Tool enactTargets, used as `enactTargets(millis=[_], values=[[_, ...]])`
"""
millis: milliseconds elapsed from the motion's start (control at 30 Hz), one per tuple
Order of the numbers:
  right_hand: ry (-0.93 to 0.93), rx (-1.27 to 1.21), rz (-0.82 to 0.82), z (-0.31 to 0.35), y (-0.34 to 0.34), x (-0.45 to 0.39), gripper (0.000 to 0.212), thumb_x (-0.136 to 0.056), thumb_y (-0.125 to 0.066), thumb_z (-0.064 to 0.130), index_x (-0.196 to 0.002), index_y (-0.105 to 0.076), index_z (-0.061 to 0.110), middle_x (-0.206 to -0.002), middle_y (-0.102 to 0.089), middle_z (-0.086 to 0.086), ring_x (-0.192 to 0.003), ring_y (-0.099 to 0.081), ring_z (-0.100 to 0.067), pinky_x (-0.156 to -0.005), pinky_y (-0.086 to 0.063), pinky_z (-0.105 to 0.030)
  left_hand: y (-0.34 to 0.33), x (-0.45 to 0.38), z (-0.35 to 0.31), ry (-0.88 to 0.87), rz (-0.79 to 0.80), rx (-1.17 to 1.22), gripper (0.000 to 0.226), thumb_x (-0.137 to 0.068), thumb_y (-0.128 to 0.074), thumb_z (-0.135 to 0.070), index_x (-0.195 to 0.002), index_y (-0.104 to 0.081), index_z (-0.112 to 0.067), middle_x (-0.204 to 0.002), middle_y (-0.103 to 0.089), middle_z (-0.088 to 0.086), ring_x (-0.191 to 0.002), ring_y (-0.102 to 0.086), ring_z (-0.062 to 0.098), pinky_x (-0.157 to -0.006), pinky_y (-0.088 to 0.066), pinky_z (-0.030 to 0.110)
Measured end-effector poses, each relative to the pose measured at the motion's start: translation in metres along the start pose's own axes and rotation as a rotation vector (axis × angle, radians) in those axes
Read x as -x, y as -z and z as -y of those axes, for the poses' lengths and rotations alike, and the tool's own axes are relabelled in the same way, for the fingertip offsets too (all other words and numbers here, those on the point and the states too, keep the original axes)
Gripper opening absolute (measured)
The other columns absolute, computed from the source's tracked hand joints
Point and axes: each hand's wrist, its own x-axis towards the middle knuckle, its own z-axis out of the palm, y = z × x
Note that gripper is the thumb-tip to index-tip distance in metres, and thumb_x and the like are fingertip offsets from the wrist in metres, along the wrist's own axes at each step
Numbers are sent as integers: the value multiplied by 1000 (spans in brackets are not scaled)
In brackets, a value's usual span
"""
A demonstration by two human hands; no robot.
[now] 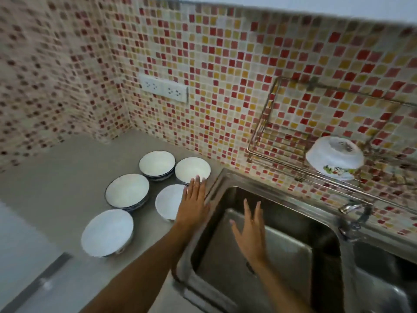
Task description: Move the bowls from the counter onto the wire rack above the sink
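Two bare hands reach forward with fingers spread and holding nothing: the left hand [194,199] hovers over the nearest bowl [168,202] just left of the sink [282,199], the right hand [250,229] over the basin. Five bowls sit on the counter [67,177] left of the sink; one bowl [334,157] lies upturned on the wire rack [270,141] above it. They look glazed, breakable and likely slippery, best gripped by the rim.

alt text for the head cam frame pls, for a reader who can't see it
Two empty open hands, left hand and right hand, reach toward five white bowls upright on a grey counter beside a steel sink. One bowl already sits upside down on the wire rack against mosaic tile.
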Motion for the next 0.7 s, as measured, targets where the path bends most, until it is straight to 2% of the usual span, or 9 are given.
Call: enactTargets(millis=[67, 100, 200, 300, 400, 500, 600, 700], values=[[0, -50, 126, 21, -16, -9, 76, -91, -53, 50, -153, -16, 26, -161, -3, -13, -147, -13, -33, -114, -28, -45, 3, 0, 35, 98, 18, 58, 64, -100, -29, -40, -151, 1, -13, -161, 8, 8, -148, 9, 25, -121, 2, 41], [-10, -78, 183, 33, -26, -16, 74, -91, -55, 48, -152, -20, 23, -160, -12, -14, -146, -19, -32, -113, -30, -43, 4, 1, 53, 150, 12, 83, 61, -100, -35, -33, -150, -7, -12, -161, -1, 10, -148, 0, 26, -122, -6, 41], [-110, -160, 333, 66, -53, -38, 71, -89, -61, 43, -147, -33, 14, -145, -44, -17, -132, -42, -32, -107, -36, -39, 0, 3, 91, 322, -8, 197, 53, -95, -46, -15, -144, -28, -8, -154, -25, 17, -140, -24, 33, -113, -27, 43], [-222, -194, 433, 96, -82, -58, 70, -87, -61, 49, -143, -39, 13, -135, -56, -16, -123, -52, -34, -102, -42, -38, -5, 1, 114, 452, -2, 295, 50, -91, -48, -6, -140, -34, -5, -144, -35, 22, -130, -37, 37, -106, -39, 47], [-285, -229, 461, 117, -106, -70, 70, -81, -63, 51, -137, -44, 15, -133, -57, -11, -117, -56, -35, -98, -47, -43, -11, -3, 129, 522, 47, 380, 53, -89, -47, -1, -139, -32, -7, -139, -39, 22, -122, -46, 38, -99, -44, 44], [-339, -186, 436, 119, -131, -77, 64, -80, -64, 41, -134, -44, 13, -131, -58, -14, -110, -60, -38, -90, -53, -47, -21, -7, 140, 526, 115, 462, 62, -88, -54, -2, -143, -25, -6, -144, -39, 20, -127, -45, 36, -105, -41, 47], [-397, -216, 425, 111, -148, -79, 55, -80, -50, 21, -134, -44, 14, -130, -58, -14, -97, -66, -41, -76, -59, -50, -29, -8, 146, 565, 130, 551, 64, -87, -56, -1, -144, -26, -4, -144, -41, 19, -129, -44, 36, -107, -39, 51], [-429, -247, 404, 105, -156, -77, 60, -72, -37, 20, -132, -45, 16, -123, -63, -17, -89, -67, -42, -62, -60, -45, -30, -6, 149, 620, 118, 623, 56, -87, -53, 1, -139, -35, -4, -140, -46, 20, -126, -47, 38, -106, -40, 49]])
